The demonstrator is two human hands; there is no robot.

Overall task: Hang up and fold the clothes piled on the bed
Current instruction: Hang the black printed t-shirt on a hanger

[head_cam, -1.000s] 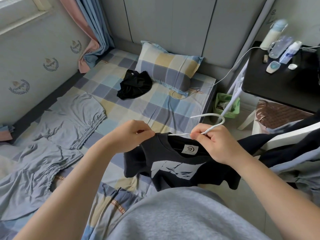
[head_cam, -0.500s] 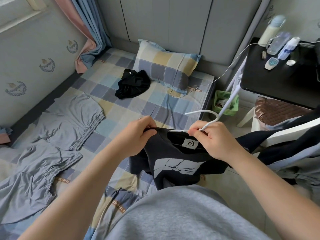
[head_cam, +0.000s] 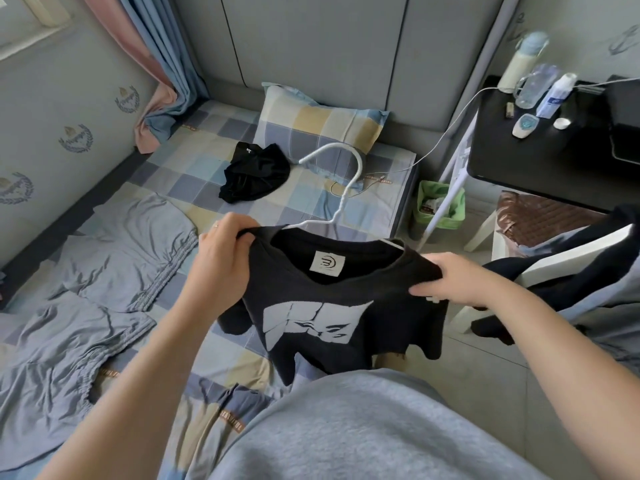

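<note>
**Supervisor:** Head view. Where is the garment in hand?

**Inspector:** The black T-shirt (head_cam: pixel 332 306) is held up over the near edge of the bed (head_cam: pixel 194 174), in front of the person's body. It faces the camera with the neck label showing. A white wire hanger (head_cam: pixel 342 199) sits inside the collar.

**Supervisor:** State of the fingers?

**Inspector:** The left hand (head_cam: pixel 221 258) is clenched on the shirt's shoulder just beside the collar. The right hand (head_cam: pixel 450 282) is curled round the opposite shoulder, fabric bunched in its grasp. Neither hand touches the hanger wire itself.

**Supervisor:** The governing relation?

**Inspector:** The shoulder line runs left to right between the two hands. The hook rises out of the neck opening, away from the person and toward the pillow (head_cam: pixel 322 126). Its stem stands between the hands, somewhat nearer the left. One wire end shows at the right of the collar, close to the right hand.

**Supervisor:** Assessment?

**Inspector:** In my judgement that shoulder is not yet seated, and the right hand is best placed to pull it over. A black garment (head_cam: pixel 256 174) and grey shorts (head_cam: pixel 131 251) await on the bed.
</note>
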